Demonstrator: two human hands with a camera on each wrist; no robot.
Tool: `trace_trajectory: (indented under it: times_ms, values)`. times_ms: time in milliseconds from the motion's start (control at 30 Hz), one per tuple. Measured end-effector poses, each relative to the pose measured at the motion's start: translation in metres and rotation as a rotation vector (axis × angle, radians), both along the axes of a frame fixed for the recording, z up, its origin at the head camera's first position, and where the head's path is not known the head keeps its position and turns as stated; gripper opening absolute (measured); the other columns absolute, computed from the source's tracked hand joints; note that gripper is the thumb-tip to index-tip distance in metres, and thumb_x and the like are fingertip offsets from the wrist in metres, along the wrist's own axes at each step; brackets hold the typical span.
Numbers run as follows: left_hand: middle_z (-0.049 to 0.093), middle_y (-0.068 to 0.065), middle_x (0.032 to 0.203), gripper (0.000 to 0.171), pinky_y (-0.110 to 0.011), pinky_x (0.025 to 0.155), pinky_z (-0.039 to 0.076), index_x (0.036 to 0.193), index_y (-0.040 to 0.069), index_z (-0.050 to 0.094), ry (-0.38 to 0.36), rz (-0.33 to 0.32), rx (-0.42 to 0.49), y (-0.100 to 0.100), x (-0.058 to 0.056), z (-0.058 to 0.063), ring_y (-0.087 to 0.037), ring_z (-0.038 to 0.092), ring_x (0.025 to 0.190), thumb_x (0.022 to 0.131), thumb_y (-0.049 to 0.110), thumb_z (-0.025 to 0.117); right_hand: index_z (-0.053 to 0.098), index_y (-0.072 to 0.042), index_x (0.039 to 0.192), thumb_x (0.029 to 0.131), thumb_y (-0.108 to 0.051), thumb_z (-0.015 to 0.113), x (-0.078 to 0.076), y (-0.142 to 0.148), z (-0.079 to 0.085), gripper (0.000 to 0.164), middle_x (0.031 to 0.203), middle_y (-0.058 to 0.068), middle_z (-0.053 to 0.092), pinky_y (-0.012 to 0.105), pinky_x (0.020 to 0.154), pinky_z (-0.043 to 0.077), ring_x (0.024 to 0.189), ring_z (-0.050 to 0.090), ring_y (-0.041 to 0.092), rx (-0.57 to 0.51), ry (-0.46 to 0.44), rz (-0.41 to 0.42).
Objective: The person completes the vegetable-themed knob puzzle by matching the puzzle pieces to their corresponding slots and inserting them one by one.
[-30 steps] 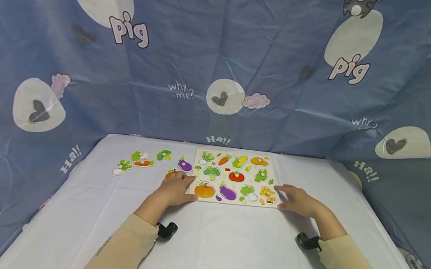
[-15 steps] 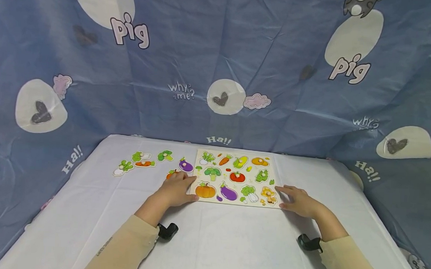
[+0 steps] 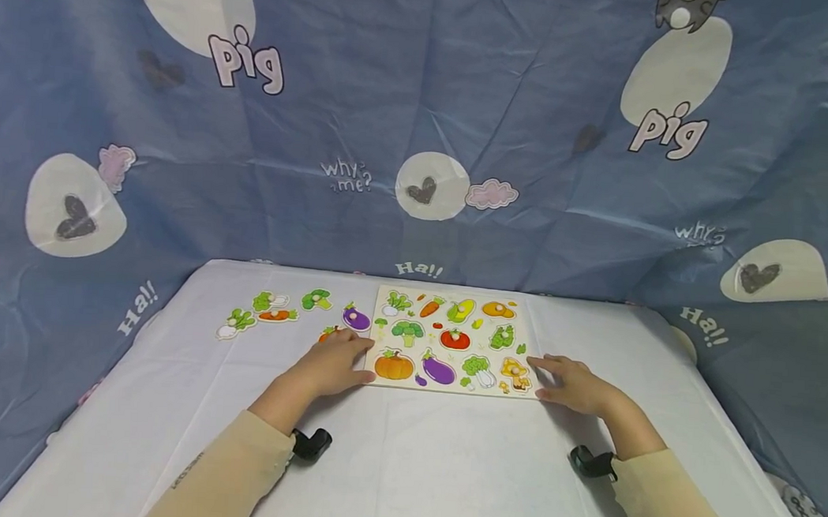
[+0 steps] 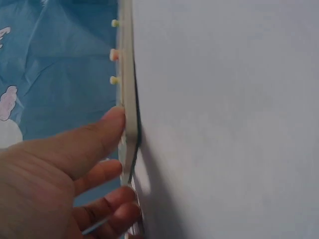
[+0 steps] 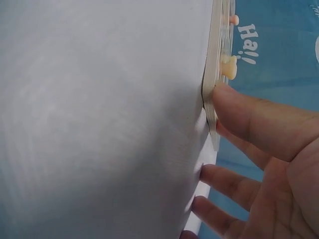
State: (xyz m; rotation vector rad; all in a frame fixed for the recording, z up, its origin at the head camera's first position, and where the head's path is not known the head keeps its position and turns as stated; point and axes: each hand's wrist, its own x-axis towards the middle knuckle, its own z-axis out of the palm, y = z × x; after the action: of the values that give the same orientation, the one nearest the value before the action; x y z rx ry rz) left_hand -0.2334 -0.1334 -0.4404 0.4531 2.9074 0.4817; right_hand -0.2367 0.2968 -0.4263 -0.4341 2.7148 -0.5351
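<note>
A flat wooden vegetable puzzle board (image 3: 429, 334) lies on the table with pictures of several vegetables, among them a pumpkin, eggplant, tomato and mushroom. My left hand (image 3: 332, 362) is at its left edge, and in the left wrist view the thumb (image 4: 113, 122) meets the near corner. At the right edge, my right hand (image 3: 573, 385) touches the board's corner with thumb and forefinger; the other fingers spread on the cloth in the right wrist view. Small knobs (image 5: 229, 67) stick up from the board. An orange piece (image 3: 329, 332) is partly hidden behind my left hand.
Left of the board lie loose puzzle pieces: an eggplant (image 3: 356, 317), a broccoli (image 3: 316, 298), a carrot (image 3: 278, 314), a cabbage (image 3: 263, 301) and a radish (image 3: 235, 323). A white cloth (image 3: 444, 466) covers the table. Behind it hangs a blue printed curtain (image 3: 529, 242).
My left hand has shifted slightly left, its thumb now right at the board's edge. The right hand and the board stay nearly where they were.
</note>
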Motion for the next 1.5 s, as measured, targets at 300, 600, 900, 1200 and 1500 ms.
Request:
trace_trajectory:
  times_ms: [300, 600, 900, 1200, 1500]
  values:
    - [0.06, -0.014, 0.13, 0.053, -0.049, 0.108, 0.039, 0.139, 0.008, 0.058, 0.007, -0.018, 0.116, -0.012, -0.009, 0.005, -0.031, 0.054, 0.124, 0.094, 0.032, 0.071, 0.046, -0.011, 0.15, 0.091, -0.037, 0.072, -0.001, 0.0, 0.0, 0.069, 0.153, 0.032, 0.032, 0.075, 0.102, 0.026, 0.137, 0.027, 0.058, 0.013, -0.01, -0.007]
    - [0.063, -0.009, 0.115, 0.039, -0.042, 0.087, 0.052, 0.132, 0.009, 0.064, 0.019, 0.025, 0.214, -0.028, -0.03, 0.014, -0.022, 0.061, 0.098, 0.096, 0.023, 0.068, 0.046, -0.013, 0.15, 0.089, -0.037, 0.073, -0.002, -0.001, 0.0, 0.071, 0.154, 0.03, 0.032, 0.074, 0.102, 0.026, 0.138, 0.027, 0.056, 0.002, -0.023, -0.017]
    - [0.061, -0.014, 0.125, 0.043, -0.041, 0.085, 0.053, 0.135, 0.006, 0.059, 0.006, 0.143, 0.276, -0.035, -0.051, 0.013, -0.027, 0.059, 0.104, 0.098, 0.026, 0.066, 0.046, -0.013, 0.151, 0.089, -0.037, 0.073, -0.004, 0.0, -0.001, 0.072, 0.154, 0.03, 0.031, 0.074, 0.103, 0.027, 0.138, 0.026, 0.057, 0.029, -0.03, -0.028]
    - [0.061, -0.013, 0.121, 0.039, -0.042, 0.088, 0.052, 0.131, 0.006, 0.061, -0.009, 0.207, 0.312, -0.034, -0.064, 0.001, -0.029, 0.059, 0.106, 0.098, 0.027, 0.067, 0.046, -0.013, 0.151, 0.089, -0.035, 0.074, -0.005, 0.001, -0.004, 0.071, 0.154, 0.03, 0.032, 0.073, 0.103, 0.028, 0.137, 0.028, 0.057, 0.026, -0.027, -0.019]
    - [0.06, -0.01, 0.105, 0.037, -0.037, 0.082, 0.05, 0.126, 0.004, 0.063, -0.017, 0.272, 0.29, -0.028, -0.075, -0.006, -0.023, 0.059, 0.087, 0.097, 0.025, 0.067, 0.046, -0.013, 0.151, 0.09, -0.035, 0.073, -0.005, 0.0, -0.002, 0.071, 0.154, 0.03, 0.031, 0.073, 0.103, 0.027, 0.138, 0.026, 0.057, 0.027, -0.031, -0.029]
